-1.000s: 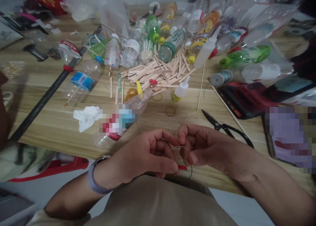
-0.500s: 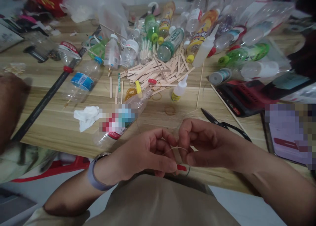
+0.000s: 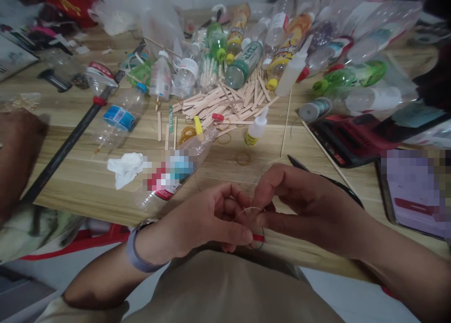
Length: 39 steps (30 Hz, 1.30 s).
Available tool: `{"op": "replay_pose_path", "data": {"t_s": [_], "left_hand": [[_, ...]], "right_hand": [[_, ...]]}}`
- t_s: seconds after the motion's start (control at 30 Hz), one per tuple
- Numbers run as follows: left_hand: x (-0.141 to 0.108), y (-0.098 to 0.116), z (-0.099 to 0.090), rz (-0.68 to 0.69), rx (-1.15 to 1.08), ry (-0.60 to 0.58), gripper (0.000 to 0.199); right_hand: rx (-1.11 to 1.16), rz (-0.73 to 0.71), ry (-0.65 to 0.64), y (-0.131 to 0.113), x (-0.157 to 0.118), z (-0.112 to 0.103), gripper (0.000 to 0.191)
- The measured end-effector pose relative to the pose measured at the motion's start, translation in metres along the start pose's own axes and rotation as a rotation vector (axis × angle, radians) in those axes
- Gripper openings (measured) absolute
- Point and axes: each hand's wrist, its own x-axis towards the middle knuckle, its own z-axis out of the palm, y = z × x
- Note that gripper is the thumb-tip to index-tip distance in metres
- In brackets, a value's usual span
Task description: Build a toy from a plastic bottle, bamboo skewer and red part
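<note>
The left hand (image 3: 211,219) is at the lower middle of the frame, its thumb pressed against the fingers. It pinches a small red strip (image 3: 259,238) whose free end sticks out toward the right. Holding it by one end probably leaves the rest exposed and steady for the other hand.

A thin line (image 3: 251,208) curves in a loop between the two hands, arching over the gap and coming down beside the strip. The right hand (image 3: 299,196) faces the left, thumb and forefinger bent toward each other at the loop. The fingertips partly cover the line, so whether they are fully closed on it I cannot tell. Both hands are held low and close to the body, likely because something so fine needs short, controlled finger movements and a near view.

The scissors (image 3: 298,163) lie partly behind the right hand, seemingly within easy reach. A small glue bottle (image 3: 256,131) stands upright on the table (image 3: 221,168) just beyond the hands, its nozzle up, which would keep it from leaking. A plastic bottle with a red label (image 3: 165,186) lies on its side to the left. Farther up, wooden sticks (image 3: 211,99) are heaped loosely, and a co-worker's hand (image 3: 16,149) rests at the left edge.
</note>
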Motion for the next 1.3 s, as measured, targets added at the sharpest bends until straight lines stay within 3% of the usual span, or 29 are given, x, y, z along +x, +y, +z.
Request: {"op": "replay_pose_path", "data": {"t_s": [0.2, 0.47, 0.97, 1.3], "left_hand": [[0.001, -0.001, -0.003, -0.012, -0.004, -0.032, 0.038], [0.004, -0.003, -0.005, 0.000, -0.024, -0.111, 0.037], [0.007, -0.001, -0.002, 0.029, 0.001, -0.124, 0.032], [0.008, 0.001, 0.001, 0.036, 0.143, -0.068, 0.020]], "right_hand": [[0.301, 0.081, -0.159, 0.007, 0.008, -0.009, 0.020], [0.354, 0.061, -0.337, 0.012, 0.018, -0.014, 0.020], [-0.405, -0.153, -0.540, -0.021, 0.033, -0.030, 0.012], [-0.783, -0.202, -0.653, -0.050, 0.040, -0.014, 0.023]]}}
